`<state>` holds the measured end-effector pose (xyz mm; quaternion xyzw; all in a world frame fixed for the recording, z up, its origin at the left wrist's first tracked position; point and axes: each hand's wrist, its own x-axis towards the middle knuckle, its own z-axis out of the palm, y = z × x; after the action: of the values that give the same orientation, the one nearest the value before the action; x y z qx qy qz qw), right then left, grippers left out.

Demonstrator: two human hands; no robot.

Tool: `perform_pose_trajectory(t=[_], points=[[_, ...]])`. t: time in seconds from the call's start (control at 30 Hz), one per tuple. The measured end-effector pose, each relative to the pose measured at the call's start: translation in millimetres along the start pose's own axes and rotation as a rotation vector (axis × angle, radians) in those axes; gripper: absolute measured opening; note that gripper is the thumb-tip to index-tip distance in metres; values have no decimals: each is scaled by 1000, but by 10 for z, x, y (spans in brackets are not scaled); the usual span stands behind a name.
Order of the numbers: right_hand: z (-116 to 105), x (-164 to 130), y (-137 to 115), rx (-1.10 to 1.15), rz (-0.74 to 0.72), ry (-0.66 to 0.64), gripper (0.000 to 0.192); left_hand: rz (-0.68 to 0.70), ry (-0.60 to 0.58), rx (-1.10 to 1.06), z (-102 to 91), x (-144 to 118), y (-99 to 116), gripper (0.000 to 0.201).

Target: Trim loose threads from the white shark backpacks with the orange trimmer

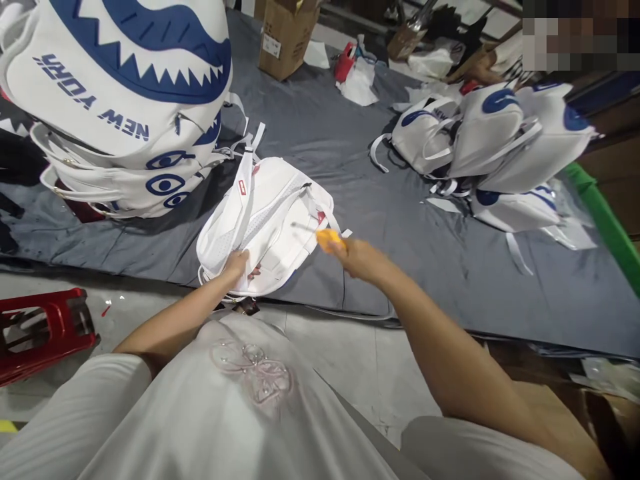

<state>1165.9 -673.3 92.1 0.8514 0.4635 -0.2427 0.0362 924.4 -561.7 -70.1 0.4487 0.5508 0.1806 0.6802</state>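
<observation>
My left hand (236,265) grips the white backpack (265,223) at its near edge; my right hand (357,257) clenches a yellow tool (327,239) just beside it. A slip could nick the strap.

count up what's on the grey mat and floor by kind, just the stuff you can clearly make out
white backpack in hand, held by left hand: 1
yellow-handled tool, in right hand: 1
heaps of white and blue backpacks, left and right: 2
cardboard box: 1
red stool: 1
total: 6
</observation>
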Motion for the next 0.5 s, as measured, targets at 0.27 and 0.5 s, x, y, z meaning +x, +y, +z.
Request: perform_pose_trajectory(t=[0.27, 0.5], points=[[90, -417, 129, -178, 117, -4, 64, 591, -53, 527, 683, -112, 58, 49], [762, -784, 310, -123, 126, -57, 49, 599, 145, 281, 292, -33, 407, 42]])
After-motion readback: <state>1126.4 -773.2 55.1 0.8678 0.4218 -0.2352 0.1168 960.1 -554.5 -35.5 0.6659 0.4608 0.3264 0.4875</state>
